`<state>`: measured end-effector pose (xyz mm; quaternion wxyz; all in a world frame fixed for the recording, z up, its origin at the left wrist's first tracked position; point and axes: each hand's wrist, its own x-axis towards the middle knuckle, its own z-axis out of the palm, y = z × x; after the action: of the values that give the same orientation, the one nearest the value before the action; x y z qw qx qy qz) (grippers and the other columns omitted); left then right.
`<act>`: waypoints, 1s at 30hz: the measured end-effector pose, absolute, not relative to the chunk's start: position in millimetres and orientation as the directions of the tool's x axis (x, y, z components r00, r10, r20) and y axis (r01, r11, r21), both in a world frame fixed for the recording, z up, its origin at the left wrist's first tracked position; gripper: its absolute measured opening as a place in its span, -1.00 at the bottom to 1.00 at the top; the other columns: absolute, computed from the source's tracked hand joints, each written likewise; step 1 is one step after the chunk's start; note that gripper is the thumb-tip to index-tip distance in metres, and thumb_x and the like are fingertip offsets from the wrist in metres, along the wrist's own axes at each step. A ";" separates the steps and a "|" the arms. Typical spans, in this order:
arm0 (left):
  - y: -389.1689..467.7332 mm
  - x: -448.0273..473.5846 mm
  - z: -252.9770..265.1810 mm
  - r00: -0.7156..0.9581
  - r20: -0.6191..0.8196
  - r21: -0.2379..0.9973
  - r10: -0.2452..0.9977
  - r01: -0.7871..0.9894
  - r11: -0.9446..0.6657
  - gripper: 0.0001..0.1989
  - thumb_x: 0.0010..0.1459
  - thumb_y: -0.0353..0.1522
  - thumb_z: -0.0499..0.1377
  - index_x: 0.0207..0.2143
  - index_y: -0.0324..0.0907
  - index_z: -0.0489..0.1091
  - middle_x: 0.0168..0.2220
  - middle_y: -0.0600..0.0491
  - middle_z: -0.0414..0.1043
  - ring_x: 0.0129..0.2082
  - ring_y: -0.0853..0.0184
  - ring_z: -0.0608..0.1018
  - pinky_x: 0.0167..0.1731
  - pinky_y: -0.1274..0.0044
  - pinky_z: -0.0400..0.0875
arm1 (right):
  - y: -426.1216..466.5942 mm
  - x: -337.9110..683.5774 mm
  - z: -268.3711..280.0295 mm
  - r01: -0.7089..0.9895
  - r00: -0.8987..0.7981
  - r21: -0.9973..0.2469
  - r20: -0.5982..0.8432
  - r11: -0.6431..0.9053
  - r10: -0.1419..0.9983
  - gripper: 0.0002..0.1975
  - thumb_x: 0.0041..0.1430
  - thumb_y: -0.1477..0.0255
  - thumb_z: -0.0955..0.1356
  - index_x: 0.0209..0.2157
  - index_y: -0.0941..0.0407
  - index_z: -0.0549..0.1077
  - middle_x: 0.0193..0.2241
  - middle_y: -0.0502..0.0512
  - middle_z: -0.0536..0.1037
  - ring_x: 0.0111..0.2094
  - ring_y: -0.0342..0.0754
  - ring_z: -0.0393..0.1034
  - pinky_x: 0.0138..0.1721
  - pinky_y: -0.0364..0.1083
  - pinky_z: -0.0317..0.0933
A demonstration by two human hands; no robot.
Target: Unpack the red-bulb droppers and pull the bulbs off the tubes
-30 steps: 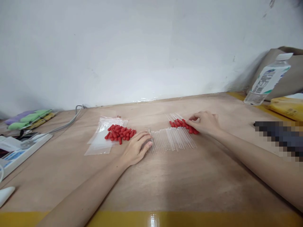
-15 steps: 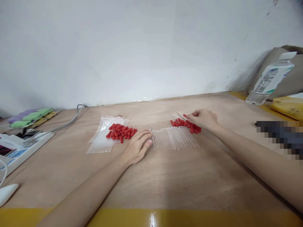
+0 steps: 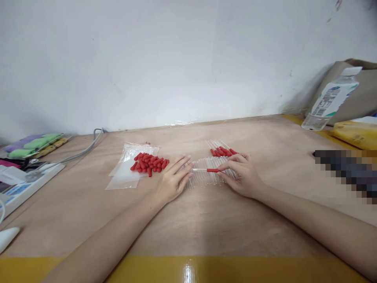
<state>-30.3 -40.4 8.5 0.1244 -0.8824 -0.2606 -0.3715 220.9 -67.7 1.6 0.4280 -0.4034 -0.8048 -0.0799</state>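
Note:
Between my hands a thin clear glass dropper tube (image 3: 199,169) lies level, with a red rubber bulb (image 3: 212,170) at its right end. My left hand (image 3: 172,181) pinches the tube's left end. The thumb and fingers of my right hand (image 3: 244,175) close on the bulb. Underneath is a row of clear tubes (image 3: 207,181), partly hidden by both hands. Just behind them lie several tubes with red bulbs on, the finished-looking droppers (image 3: 221,151), partly covered by my right fingers. Left of my left hand is a pile of loose red bulbs (image 3: 149,162).
Clear plastic bags (image 3: 123,179) lie under the loose bulbs. A power strip (image 3: 32,188) and grey cable (image 3: 79,157) are at the left, with colourful packs (image 3: 38,145) behind. On the right stand a bottle (image 3: 331,100) and a brown bag (image 3: 361,94), near a yellow packet (image 3: 357,133).
My right hand has come from the capped droppers at the back toward me and left, and now grips a bulb on a tube. My left hand has closed on that tube's other end.

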 end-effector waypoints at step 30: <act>-54.5 -11.4 10.8 0.744 0.644 -0.261 0.179 0.433 -0.862 -0.86 0.15 -0.49 0.03 -0.30 -0.29 0.38 -0.28 -0.04 0.51 -0.15 0.31 0.52 0.00 0.44 0.39 | -68.1 188.8 0.6 0.567 -0.588 0.121 0.752 0.815 0.298 -0.87 0.16 0.48 0.26 -0.38 0.11 0.45 -0.44 0.03 0.53 -0.36 -0.10 0.34 -0.29 -0.07 0.28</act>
<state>-11.4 -54.5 10.8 0.2015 -0.9118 -0.1678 -0.3161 188.8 -68.1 0.6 0.3803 -0.2475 -0.8734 -0.1768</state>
